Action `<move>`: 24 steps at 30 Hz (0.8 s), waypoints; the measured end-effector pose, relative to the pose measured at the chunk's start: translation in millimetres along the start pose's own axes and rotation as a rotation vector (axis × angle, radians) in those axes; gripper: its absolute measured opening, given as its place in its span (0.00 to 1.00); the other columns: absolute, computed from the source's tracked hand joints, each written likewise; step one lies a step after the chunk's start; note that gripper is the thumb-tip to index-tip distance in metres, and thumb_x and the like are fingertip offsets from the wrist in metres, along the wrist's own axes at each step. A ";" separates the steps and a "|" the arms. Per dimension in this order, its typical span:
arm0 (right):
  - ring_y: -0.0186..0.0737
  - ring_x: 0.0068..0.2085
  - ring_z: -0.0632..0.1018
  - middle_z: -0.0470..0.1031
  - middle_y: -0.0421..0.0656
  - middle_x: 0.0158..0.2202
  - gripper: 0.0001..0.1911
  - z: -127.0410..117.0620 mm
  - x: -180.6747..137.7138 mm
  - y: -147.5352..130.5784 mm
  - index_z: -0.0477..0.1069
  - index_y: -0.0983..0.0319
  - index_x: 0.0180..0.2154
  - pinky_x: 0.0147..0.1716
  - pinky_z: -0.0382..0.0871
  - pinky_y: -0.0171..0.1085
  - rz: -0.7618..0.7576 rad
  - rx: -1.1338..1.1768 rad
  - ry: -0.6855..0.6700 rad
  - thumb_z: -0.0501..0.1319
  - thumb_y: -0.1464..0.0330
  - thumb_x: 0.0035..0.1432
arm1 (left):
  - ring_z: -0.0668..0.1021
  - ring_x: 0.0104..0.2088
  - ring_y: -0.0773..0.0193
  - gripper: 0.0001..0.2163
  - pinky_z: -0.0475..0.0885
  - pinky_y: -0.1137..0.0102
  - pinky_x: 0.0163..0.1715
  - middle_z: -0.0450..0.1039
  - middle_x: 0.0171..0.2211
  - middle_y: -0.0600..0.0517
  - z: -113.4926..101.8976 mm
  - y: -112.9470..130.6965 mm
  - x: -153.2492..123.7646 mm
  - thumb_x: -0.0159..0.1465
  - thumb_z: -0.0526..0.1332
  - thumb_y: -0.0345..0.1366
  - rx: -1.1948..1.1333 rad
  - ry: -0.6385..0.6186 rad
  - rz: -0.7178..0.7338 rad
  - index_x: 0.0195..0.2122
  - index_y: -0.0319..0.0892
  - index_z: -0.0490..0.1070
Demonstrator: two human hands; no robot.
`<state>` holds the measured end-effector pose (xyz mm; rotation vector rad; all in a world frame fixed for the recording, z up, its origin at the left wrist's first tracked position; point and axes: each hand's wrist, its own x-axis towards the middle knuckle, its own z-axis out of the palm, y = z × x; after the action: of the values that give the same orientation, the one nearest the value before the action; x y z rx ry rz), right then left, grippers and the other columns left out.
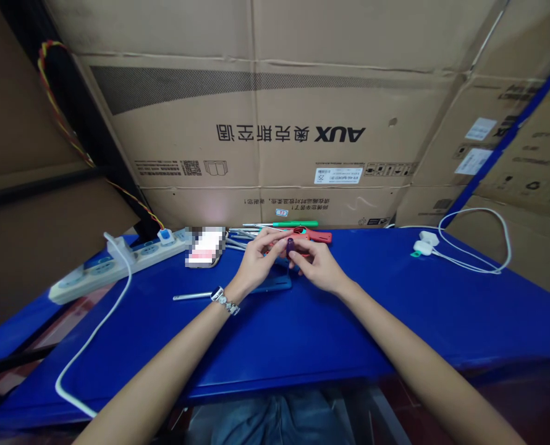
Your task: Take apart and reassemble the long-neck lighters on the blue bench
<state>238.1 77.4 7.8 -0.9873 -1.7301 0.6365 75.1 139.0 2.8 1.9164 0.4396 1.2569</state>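
Observation:
A small dark purple, rounded piece [290, 247] is held between my two hands over the table; its exact kind is not clear. My left hand [256, 262] has its fingers bent round the piece from the left. From the other side, the thumb and fingers of my right hand [319, 262] pinch it. Under and beside my left wrist lies a blue-handled long-neck lighter [277, 283], its metal tube pointing left. Just behind the hands are a red lighter handle [320, 237] and a green-handled long tool [298, 224], among several metal rods partly hidden by my left hand.
A phone [206, 247] lies left of the hands, beside a white power strip [140, 262] with plugs and a white cable [103, 321]. At the right are white chargers [424, 246] with a looped cable. A cardboard wall [279, 93] stands behind the blue table [395, 296].

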 end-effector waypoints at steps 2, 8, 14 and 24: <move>0.36 0.28 0.76 0.76 0.44 0.34 0.11 0.8 0.2 -0.6 0.73 0.63 0.37 0.24 0.70 0.33 0.002 -0.008 -0.014 0.57 0.63 0.63 | 0.74 0.41 0.61 0.13 0.72 0.71 0.33 0.70 0.42 0.47 2.2 1.2 1.8 0.66 0.60 0.44 -0.036 0.003 -0.011 0.45 0.45 0.79; 0.36 0.28 0.74 0.76 0.42 0.31 0.15 11.1 1.4 4.3 0.71 0.62 0.41 0.26 0.70 0.33 0.019 0.003 0.193 0.67 0.62 0.53 | 0.74 0.38 0.64 0.08 0.69 0.71 0.34 0.70 0.36 0.50 5.0 4.9 7.8 0.59 0.68 0.41 -0.004 0.086 0.006 0.35 0.43 0.80; 0.36 0.24 0.74 0.72 0.38 0.24 0.15 15.5 2.6 7.8 0.68 0.61 0.31 0.18 0.68 0.32 0.105 0.105 0.200 0.68 0.57 0.52 | 0.74 0.36 0.66 0.10 0.69 0.72 0.34 0.71 0.36 0.51 5.6 12.1 7.6 0.59 0.68 0.42 0.017 0.099 -0.023 0.35 0.41 0.76; 0.36 0.28 0.74 0.77 0.43 0.33 0.13 10.2 1.1 2.0 0.73 0.62 0.41 0.24 0.69 0.33 0.028 0.001 0.110 0.64 0.62 0.57 | 0.73 0.35 0.66 0.07 0.69 0.71 0.33 0.69 0.35 0.51 2.9 9.2 7.8 0.62 0.65 0.40 0.038 0.050 0.028 0.36 0.43 0.78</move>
<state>229.1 79.7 3.2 -1.0292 -1.6216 0.5899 80.0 137.1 14.0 1.9320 0.4668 1.3259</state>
